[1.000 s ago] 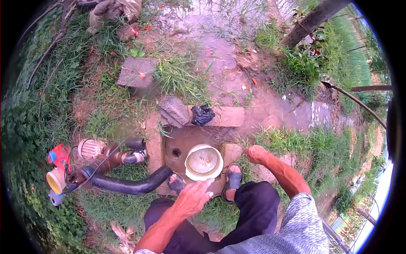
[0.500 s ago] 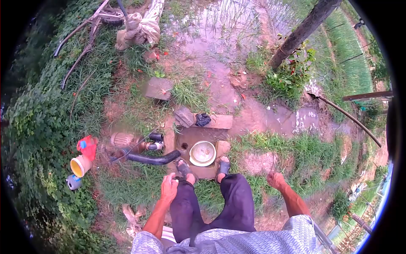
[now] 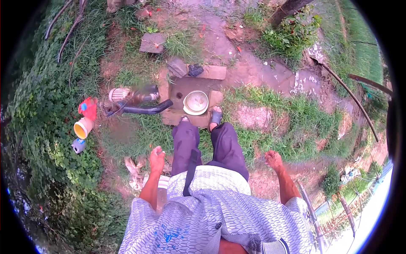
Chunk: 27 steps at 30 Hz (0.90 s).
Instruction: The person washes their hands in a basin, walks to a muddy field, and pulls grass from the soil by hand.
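Note:
My left hand [image 3: 157, 158], its fingers curled in with nothing showing in them, hangs beside my left thigh. Out to the right, well apart from my leg, my right hand [image 3: 273, 159] is also loosely closed, and no object shows in it. Neither hand touches anything visible. In front of my feet, a pale round basin [image 3: 196, 103] sits inside a shallow brick-edged pit [image 3: 218, 73]. A black pipe [image 3: 146, 109] from the pump [image 3: 119, 94] reaches over the pit's left edge.
Left of the pump stand a red container [image 3: 88, 108], a yellow-lined bucket [image 3: 83, 128] and a grey jug [image 3: 79, 145] among leaves. A black bag [image 3: 195, 70] and a stone [image 3: 177, 67] rest on the pit's far edge. Wet mud lies beyond; a curved pole [image 3: 351, 101] slants at right.
The basin, pit and pump now appear higher in view, and more of my shirt shows. Both hands have come up closer to my body, with my arms bent outward.

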Each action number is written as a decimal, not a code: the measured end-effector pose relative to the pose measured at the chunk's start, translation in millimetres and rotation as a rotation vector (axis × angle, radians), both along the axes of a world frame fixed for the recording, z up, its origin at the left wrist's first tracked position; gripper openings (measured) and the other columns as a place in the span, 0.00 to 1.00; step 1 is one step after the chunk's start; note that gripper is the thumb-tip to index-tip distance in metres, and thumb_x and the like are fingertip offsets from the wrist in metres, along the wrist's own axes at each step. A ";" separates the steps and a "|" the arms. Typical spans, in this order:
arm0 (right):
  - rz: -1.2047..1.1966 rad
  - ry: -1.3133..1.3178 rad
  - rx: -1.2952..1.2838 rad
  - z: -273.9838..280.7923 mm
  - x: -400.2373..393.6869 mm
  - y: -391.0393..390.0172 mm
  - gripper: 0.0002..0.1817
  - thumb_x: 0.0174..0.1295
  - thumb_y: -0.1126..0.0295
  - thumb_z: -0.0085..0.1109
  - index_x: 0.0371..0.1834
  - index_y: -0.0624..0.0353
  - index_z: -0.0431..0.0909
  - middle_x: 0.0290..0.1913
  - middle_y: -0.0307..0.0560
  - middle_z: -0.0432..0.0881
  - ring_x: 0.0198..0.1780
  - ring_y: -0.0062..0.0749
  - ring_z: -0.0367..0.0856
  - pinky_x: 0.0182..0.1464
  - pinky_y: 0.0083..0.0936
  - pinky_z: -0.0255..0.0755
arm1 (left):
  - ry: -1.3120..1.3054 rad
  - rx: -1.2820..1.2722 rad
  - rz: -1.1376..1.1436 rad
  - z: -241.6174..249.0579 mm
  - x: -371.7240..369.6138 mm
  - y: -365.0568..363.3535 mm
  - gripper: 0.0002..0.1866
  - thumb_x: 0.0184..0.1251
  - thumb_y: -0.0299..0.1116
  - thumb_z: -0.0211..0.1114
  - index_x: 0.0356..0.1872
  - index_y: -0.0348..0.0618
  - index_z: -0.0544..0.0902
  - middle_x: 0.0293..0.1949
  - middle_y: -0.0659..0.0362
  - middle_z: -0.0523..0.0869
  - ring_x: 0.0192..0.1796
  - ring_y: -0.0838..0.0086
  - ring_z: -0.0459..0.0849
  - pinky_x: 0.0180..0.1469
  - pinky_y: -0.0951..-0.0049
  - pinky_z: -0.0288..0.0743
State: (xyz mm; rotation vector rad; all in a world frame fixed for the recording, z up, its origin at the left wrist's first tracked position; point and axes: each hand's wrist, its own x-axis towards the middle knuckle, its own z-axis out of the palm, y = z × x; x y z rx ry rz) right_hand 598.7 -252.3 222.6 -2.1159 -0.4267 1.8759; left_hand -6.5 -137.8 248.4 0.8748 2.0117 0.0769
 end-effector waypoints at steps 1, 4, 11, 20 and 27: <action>-0.059 0.018 0.013 2.7 4.5 -6.0 0.03 0.57 0.77 0.52 0.31 0.56 0.73 0.28 0.36 0.78 0.22 0.23 0.76 0.22 0.22 0.71 | -0.006 -0.005 0.001 -2.4 6.8 4.0 0.26 0.62 0.29 0.63 0.61 0.31 0.74 0.57 0.47 0.81 0.61 0.64 0.79 0.66 0.67 0.69; -0.140 0.065 -0.040 -0.7 20.2 -0.3 0.08 0.56 0.83 0.49 0.27 0.54 0.68 0.29 0.38 0.75 0.22 0.25 0.70 0.23 0.25 0.67 | -0.068 0.033 0.011 -11.7 32.0 33.8 0.25 0.62 0.33 0.63 0.60 0.34 0.76 0.55 0.48 0.81 0.59 0.62 0.79 0.65 0.64 0.69; -0.118 0.047 -0.144 -7.7 67.3 117.1 0.07 0.55 0.83 0.50 0.31 0.58 0.73 0.30 0.38 0.78 0.25 0.25 0.74 0.24 0.25 0.70 | -0.153 0.090 0.011 -53.8 77.6 132.1 0.25 0.64 0.29 0.61 0.63 0.32 0.73 0.60 0.47 0.77 0.61 0.63 0.78 0.65 0.66 0.68; 0.442 -0.269 -0.095 -90.4 97.9 395.8 0.03 0.64 0.74 0.54 0.36 0.59 0.78 0.28 0.34 0.77 0.29 0.20 0.75 0.30 0.22 0.75 | -0.220 -0.032 0.194 -130.3 124.5 218.9 0.25 0.65 0.28 0.61 0.64 0.33 0.71 0.58 0.49 0.77 0.55 0.69 0.80 0.59 0.69 0.73; 0.700 -0.441 -0.006 -132.2 81.1 598.0 0.10 0.65 0.66 0.54 0.43 0.57 0.81 0.36 0.51 0.85 0.35 0.35 0.85 0.38 0.32 0.79 | -0.243 0.091 0.189 -164.8 133.5 342.8 0.26 0.66 0.31 0.59 0.64 0.30 0.71 0.59 0.49 0.76 0.54 0.69 0.80 0.59 0.69 0.72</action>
